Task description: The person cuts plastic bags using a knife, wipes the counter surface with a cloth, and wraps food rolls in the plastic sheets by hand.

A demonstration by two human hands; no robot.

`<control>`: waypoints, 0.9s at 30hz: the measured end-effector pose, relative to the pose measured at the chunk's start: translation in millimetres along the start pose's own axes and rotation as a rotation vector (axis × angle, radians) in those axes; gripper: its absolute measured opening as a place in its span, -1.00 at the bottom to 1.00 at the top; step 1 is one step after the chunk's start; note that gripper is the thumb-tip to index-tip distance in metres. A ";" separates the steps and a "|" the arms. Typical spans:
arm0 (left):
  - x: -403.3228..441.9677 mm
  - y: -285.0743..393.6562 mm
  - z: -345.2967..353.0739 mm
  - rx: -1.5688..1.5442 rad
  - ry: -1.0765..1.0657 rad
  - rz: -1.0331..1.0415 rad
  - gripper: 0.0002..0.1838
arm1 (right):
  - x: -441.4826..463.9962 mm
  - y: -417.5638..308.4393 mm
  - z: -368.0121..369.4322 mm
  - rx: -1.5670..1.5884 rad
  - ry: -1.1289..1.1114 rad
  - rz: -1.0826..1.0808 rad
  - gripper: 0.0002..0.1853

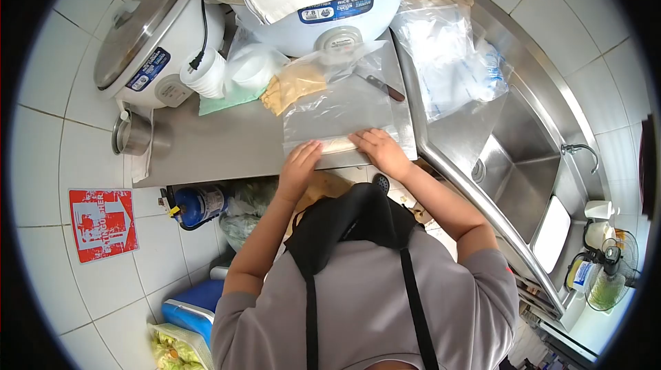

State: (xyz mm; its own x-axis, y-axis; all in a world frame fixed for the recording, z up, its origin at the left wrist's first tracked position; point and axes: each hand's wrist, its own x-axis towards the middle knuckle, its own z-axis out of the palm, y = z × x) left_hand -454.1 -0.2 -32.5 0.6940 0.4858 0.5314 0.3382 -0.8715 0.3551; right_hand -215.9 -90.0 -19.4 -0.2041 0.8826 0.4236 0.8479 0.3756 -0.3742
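Observation:
A clear plastic bag (pixel 337 118) lies flat on the steel counter, with a pale roll (pixel 339 145) inside its near edge. My left hand (pixel 301 165) grips the left end of this edge, fingers bent over it and thumb hidden. On the right end my right hand (pixel 380 151) holds the same edge, its fingertips on the roll. What the roll is made of I cannot make out. Beyond the bag's upper left lies a crumpled tan bag (pixel 292 86). A knife with a brown handle (pixel 395 94) rests to the upper right, its blade partly under plastic.
Two rice cookers (pixel 155 46) stand at the back and left of the counter (pixel 220 142). White cups (pixel 204 75) and a metal pot (pixel 132 133) are at the left. To the right are bagged plastic items (pixel 441 60) and a steel sink (pixel 523 156).

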 end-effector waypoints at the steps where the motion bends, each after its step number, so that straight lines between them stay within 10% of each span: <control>1: -2.8 -3.2 -1.8 -0.044 -0.012 -0.049 -0.71 | -2.1 3.8 -0.5 0.039 0.013 0.006 -0.57; 9: -3.1 -11.2 -14.2 -0.246 -0.097 -0.282 -0.79 | -1.5 11.1 -28.0 0.231 -0.011 0.160 -0.70; 15: 20.3 10.8 -10.8 0.153 0.053 -0.060 -0.68 | 2.7 21.4 -22.4 0.236 -0.040 0.252 -0.81; 27: 52.0 25.7 16.3 -0.207 -0.179 -0.102 -0.71 | 16.8 -9.9 -8.9 -0.131 -0.178 0.154 -0.66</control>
State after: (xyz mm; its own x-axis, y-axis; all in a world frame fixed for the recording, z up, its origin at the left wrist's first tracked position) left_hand -399.1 1.6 -8.3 0.7703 0.5346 0.3477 0.2874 -0.7777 0.5591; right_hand -223.4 -81.5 -1.3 -0.1405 0.9667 0.2140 0.9292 0.2033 -0.3086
